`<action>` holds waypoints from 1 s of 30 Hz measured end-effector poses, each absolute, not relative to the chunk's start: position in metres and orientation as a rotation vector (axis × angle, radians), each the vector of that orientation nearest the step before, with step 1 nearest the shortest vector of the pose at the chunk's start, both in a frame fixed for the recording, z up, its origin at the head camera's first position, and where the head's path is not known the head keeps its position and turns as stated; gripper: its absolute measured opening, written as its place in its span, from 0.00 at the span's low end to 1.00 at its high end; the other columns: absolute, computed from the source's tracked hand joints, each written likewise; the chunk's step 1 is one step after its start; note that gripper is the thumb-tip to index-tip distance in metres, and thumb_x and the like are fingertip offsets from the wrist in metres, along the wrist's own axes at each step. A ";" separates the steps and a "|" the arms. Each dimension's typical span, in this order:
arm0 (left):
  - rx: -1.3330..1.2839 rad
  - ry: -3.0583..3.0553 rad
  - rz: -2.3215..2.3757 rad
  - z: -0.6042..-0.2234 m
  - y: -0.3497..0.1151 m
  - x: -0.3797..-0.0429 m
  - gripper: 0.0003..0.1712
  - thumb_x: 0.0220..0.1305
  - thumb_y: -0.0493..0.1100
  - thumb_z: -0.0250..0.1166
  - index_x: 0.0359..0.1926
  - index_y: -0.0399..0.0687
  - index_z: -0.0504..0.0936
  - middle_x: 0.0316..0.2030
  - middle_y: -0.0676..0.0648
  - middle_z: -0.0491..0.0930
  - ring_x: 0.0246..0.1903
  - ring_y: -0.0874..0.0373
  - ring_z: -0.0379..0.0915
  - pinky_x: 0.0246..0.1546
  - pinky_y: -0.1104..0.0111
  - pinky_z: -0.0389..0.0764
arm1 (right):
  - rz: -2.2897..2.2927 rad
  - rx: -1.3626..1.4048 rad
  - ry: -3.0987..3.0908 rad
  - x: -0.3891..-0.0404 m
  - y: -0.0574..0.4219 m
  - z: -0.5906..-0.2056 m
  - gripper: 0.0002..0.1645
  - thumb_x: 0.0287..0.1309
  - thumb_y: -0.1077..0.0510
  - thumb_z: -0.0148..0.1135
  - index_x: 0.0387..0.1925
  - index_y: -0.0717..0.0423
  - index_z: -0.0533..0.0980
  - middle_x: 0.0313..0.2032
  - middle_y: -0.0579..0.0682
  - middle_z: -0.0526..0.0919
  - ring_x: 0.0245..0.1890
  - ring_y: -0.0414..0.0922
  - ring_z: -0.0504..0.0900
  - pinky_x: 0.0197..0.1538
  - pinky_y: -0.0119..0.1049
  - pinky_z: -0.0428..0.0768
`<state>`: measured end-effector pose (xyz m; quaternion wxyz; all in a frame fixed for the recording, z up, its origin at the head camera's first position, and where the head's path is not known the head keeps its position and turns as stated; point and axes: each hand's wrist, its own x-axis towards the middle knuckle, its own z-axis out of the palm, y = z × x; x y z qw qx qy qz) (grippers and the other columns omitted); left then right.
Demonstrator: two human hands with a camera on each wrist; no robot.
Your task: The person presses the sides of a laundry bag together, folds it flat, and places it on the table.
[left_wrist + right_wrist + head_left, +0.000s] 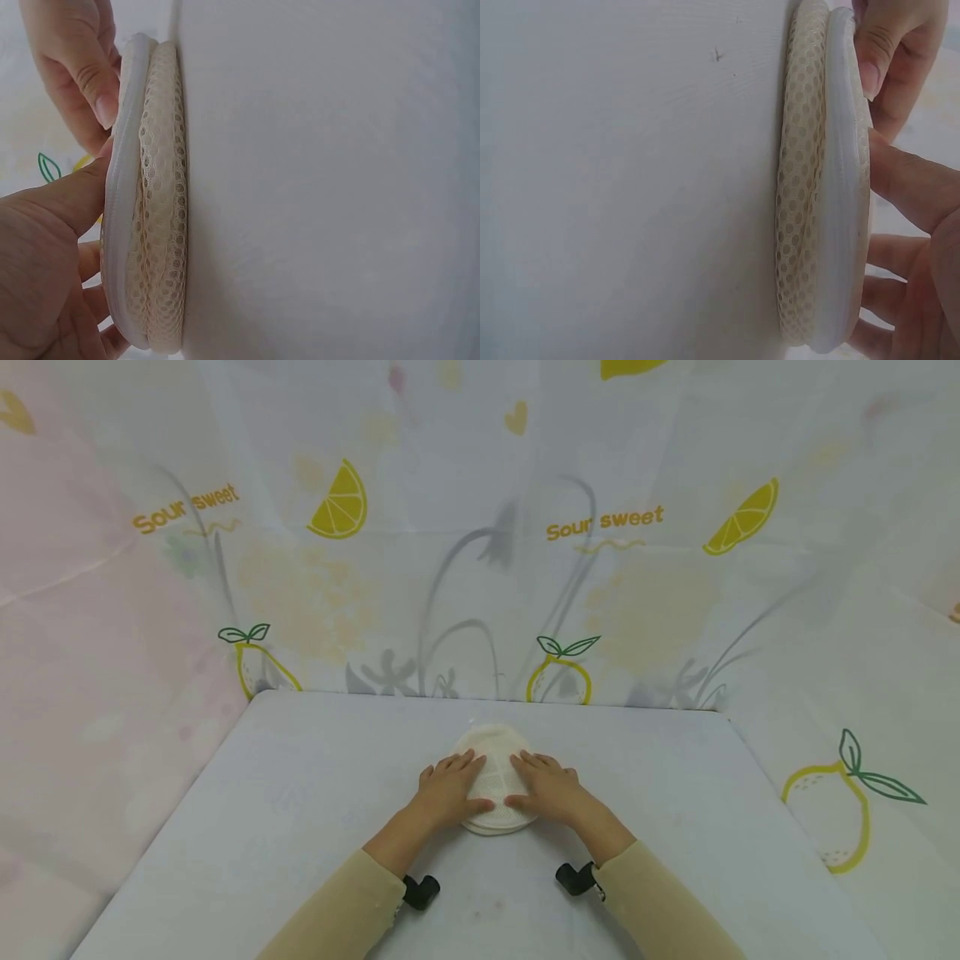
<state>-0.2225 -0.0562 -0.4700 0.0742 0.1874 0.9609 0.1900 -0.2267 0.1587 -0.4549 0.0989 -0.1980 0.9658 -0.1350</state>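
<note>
A flattened, round cream mesh laundry bag [497,781] lies on the white table, near its far side. From the left, my left hand [445,792] rests on the bag's top with fingers and thumb spread. My right hand [557,791] mirrors it on the right side, its thumb and fingertips also on the top face. Seen edge-on in the left wrist view, the bag [161,202] has thick, honeycomb-holed mesh layers under a smooth white band around the rim. The right wrist view shows the same stacked edge, with the thumb [907,176] touching the upper face.
The white tabletop [315,785] stretches around the bag on all sides. Behind it and at both sides hangs a pale cloth [465,585] printed with lemons and lettering. Black wrist mounts [422,892] show below the sleeve cuffs.
</note>
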 end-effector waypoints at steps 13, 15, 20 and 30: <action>0.556 2.889 0.595 -0.469 -0.057 -0.222 0.47 0.62 0.63 0.68 0.75 0.49 0.63 0.75 0.43 0.59 0.72 0.40 0.55 0.66 0.36 0.55 | -0.406 -0.589 2.865 -0.225 0.160 -0.456 0.48 0.63 0.36 0.62 0.75 0.55 0.61 0.74 0.57 0.61 0.71 0.62 0.61 0.59 0.67 0.67; 0.551 2.888 0.592 -0.468 -0.057 -0.221 0.48 0.62 0.63 0.68 0.75 0.49 0.62 0.75 0.43 0.59 0.72 0.40 0.54 0.66 0.35 0.55 | -0.418 -0.582 2.866 -0.225 0.160 -0.457 0.49 0.63 0.35 0.62 0.75 0.56 0.60 0.74 0.56 0.61 0.71 0.62 0.61 0.60 0.68 0.67; 0.538 2.895 0.581 -0.471 -0.057 -0.222 0.49 0.61 0.64 0.68 0.76 0.47 0.61 0.75 0.43 0.59 0.72 0.41 0.55 0.67 0.35 0.54 | -0.453 -0.563 2.856 -0.227 0.160 -0.459 0.49 0.62 0.36 0.63 0.75 0.56 0.60 0.74 0.56 0.62 0.71 0.62 0.60 0.60 0.69 0.66; 0.528 2.903 0.563 -0.472 -0.056 -0.222 0.50 0.61 0.65 0.67 0.76 0.48 0.61 0.75 0.44 0.59 0.72 0.42 0.55 0.68 0.36 0.53 | -0.496 -0.546 2.823 -0.230 0.162 -0.457 0.48 0.62 0.39 0.66 0.74 0.58 0.62 0.74 0.57 0.63 0.71 0.62 0.61 0.59 0.69 0.68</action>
